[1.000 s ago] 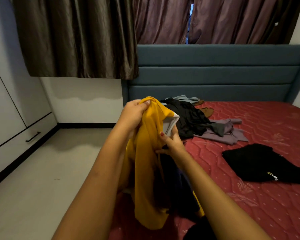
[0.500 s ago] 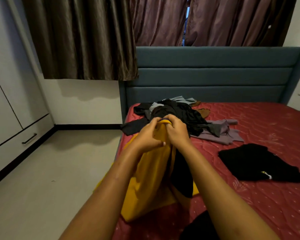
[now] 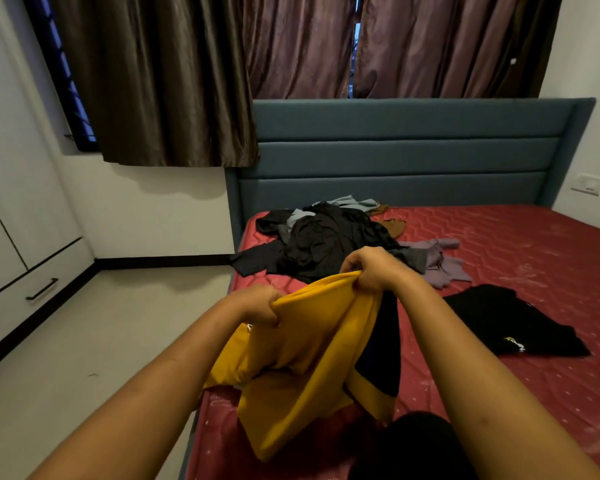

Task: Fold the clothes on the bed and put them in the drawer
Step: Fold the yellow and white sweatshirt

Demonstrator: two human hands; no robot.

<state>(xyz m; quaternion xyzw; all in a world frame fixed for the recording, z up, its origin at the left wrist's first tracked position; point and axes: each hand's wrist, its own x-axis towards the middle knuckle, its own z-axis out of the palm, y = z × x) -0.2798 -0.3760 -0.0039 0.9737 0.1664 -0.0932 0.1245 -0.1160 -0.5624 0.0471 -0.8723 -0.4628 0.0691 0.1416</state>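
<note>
The left hand (image 3: 257, 306) and right hand (image 3: 374, 268), pressed together at the top of the yellow garment (image 3: 312, 355) half a second ago, are now apart, the left lower and nearer than the right. The top edge, bunched before, now stretches between the two grips. The cloth hangs wider, and its lower part now spreads on the bed (image 3: 499, 244).
</note>
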